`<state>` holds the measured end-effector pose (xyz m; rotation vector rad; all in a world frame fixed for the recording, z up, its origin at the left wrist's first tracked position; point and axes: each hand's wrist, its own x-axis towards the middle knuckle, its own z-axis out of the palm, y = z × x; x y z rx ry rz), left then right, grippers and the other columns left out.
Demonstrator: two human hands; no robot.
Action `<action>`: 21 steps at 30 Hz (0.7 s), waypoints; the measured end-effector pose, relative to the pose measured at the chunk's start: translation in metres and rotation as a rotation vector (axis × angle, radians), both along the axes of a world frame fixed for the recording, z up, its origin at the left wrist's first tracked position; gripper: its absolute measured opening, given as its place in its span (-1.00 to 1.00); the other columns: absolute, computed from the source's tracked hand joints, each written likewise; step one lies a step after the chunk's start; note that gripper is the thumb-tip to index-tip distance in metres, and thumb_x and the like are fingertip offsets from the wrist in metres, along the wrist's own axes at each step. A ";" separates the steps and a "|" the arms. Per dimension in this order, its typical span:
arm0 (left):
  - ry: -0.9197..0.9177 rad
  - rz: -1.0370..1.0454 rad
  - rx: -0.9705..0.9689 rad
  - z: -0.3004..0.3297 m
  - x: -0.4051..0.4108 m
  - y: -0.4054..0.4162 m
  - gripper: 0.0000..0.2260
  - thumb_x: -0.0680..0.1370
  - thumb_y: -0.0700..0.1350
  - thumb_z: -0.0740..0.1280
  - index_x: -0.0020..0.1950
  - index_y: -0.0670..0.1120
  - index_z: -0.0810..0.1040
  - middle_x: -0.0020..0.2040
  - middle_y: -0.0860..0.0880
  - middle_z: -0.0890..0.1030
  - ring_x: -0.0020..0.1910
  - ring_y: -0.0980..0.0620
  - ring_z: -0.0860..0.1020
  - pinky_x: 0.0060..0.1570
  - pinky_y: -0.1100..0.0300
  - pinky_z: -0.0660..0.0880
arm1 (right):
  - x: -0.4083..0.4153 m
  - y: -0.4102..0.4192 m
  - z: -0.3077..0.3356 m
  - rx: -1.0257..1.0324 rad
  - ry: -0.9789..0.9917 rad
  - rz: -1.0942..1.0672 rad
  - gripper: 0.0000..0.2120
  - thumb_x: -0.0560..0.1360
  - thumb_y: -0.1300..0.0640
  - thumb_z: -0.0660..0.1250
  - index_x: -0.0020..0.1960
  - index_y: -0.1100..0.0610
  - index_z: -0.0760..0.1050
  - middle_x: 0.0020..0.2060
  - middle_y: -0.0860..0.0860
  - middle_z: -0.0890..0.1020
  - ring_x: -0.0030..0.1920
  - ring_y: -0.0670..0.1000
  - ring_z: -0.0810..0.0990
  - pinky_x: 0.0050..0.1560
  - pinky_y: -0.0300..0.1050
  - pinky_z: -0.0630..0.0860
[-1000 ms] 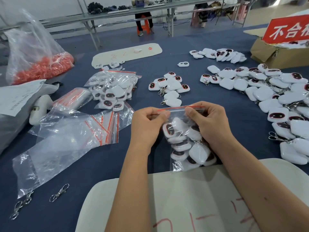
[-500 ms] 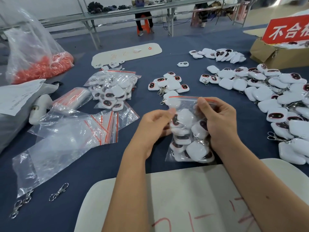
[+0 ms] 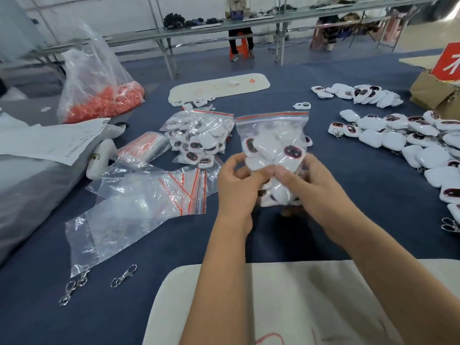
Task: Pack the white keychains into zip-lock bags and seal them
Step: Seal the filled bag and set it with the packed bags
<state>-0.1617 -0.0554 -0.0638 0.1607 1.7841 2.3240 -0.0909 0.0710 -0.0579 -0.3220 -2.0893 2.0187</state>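
A clear zip-lock bag (image 3: 272, 135) with a red strip along its top, full of white keychains, is held upright above the blue table. My left hand (image 3: 237, 188) grips its lower left part. My right hand (image 3: 311, 185) grips its lower right part, thumb across the front. Loose white keychains (image 3: 403, 140) with dark oval faces lie in a wide spread at the right. A packed bag (image 3: 199, 138) lies behind my left hand.
Empty zip-lock bags (image 3: 139, 202) lie at the left. Metal clasps (image 3: 124, 275) rest near the front left. A big bag of orange pieces (image 3: 99, 95) stands at the back left, a cardboard box (image 3: 433, 90) at the far right, a white board (image 3: 298, 302) at the front edge.
Both hands slid from the bag's red top strip down to its lower part. The filled bag has been lifted upright and moved away from me.
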 end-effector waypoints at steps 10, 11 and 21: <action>0.265 0.534 -0.293 0.058 -0.101 -0.037 -0.52 0.59 0.02 0.46 0.48 -0.06 0.48 0.34 -0.01 0.58 0.28 0.02 0.57 0.33 0.03 0.51 | -0.122 -0.071 0.046 -0.441 0.105 0.057 -0.64 0.62 0.27 0.42 0.34 0.24 0.35 0.20 0.22 0.64 0.03 0.09 0.72 0.14 0.01 0.69; 0.267 0.548 -0.362 0.059 -0.113 -0.044 -0.47 0.61 0.04 0.43 0.54 -0.06 0.41 0.40 -0.02 0.53 0.34 0.02 0.52 0.39 0.04 0.45 | -0.128 -0.073 0.044 -0.497 0.106 0.083 -0.63 0.62 0.29 0.42 0.33 0.19 0.33 0.19 0.19 0.64 0.10 0.11 0.71 0.22 0.05 0.66; 0.100 0.883 -0.427 0.011 -0.103 -0.092 -0.75 0.50 -0.34 0.25 -0.01 0.01 0.45 -0.13 0.17 0.50 -0.21 0.25 0.46 -0.28 0.50 0.36 | -0.097 -0.128 -0.014 0.956 0.256 0.300 -0.89 0.52 0.30 0.29 -0.10 0.19 0.59 -0.06 0.10 0.66 0.10 0.17 0.54 0.16 0.15 0.48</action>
